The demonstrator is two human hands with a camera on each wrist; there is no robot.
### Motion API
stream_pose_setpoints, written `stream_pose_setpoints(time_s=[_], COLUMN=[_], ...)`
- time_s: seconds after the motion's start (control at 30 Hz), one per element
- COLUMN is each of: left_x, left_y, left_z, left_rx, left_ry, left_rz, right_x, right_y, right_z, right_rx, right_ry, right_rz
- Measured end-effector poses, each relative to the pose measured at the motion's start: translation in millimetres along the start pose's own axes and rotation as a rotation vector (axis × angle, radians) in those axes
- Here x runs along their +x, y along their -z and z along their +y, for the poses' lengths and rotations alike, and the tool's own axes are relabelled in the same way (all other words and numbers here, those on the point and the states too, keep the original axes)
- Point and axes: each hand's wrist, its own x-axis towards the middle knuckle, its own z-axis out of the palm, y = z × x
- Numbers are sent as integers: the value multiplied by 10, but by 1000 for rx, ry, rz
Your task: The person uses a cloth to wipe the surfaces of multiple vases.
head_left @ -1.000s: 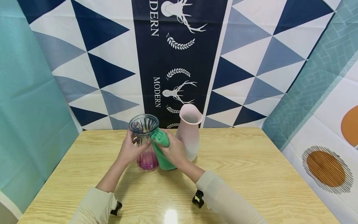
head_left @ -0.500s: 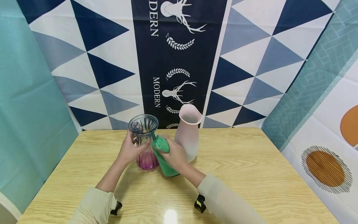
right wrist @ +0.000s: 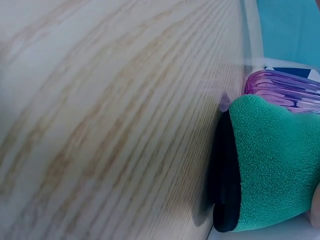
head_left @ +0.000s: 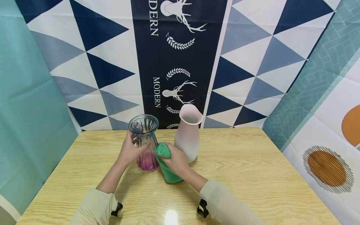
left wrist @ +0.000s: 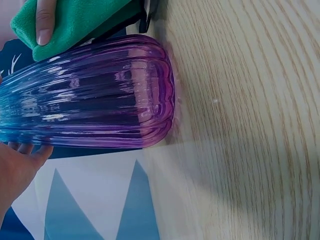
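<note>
A ribbed glass vase [head_left: 148,161], blue at the rim and purple at the base, stands upright on the table. My left hand [head_left: 131,150] grips it around the narrow upper part from the left. In my right hand [head_left: 177,159] is a bunched green cloth [head_left: 170,175], pressed to the vase's right side. The left wrist view shows the cloth [left wrist: 70,25] against the ribbed glass [left wrist: 100,95], with one fingertip on it. Seen from the right wrist, the cloth [right wrist: 275,165] hangs down close to the tabletop, with a dark edge strip.
A pink-and-white vase [head_left: 187,137] with a flared mouth stands just behind my right hand. The light wooden table [head_left: 239,175] ends at a patterned backdrop [head_left: 180,62]. A teal curtain [head_left: 33,109] hangs on the left.
My right hand has slid the cloth down along the right side of the glass vase and slightly toward me. The left hand and both vases have stayed in place.
</note>
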Motion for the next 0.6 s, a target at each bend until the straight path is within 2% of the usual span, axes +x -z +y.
stream_pose_setpoints(time_s=[0.13,0.23,0.43,0.53,0.6], left_x=[-46,-48,19,35,37], left_y=[-18,-29,-58,-78,-88], left_z=[144,148,-84,-146,-150], left_rx=[-14,-18,-3,19,33], left_ry=[0,2,-14,-32,-42], left_rz=[9,20,60,88,103], right_x=[-18,-33,-51,-55,-51], right_y=[4,15,23,27,35], right_z=[22,29,47,55,58], right_rx=[-46,-101,-167,-168,-151], right_ry=[-11,-21,-29,-27,-16], right_rz=[-44,-93,-178,-181,-153])
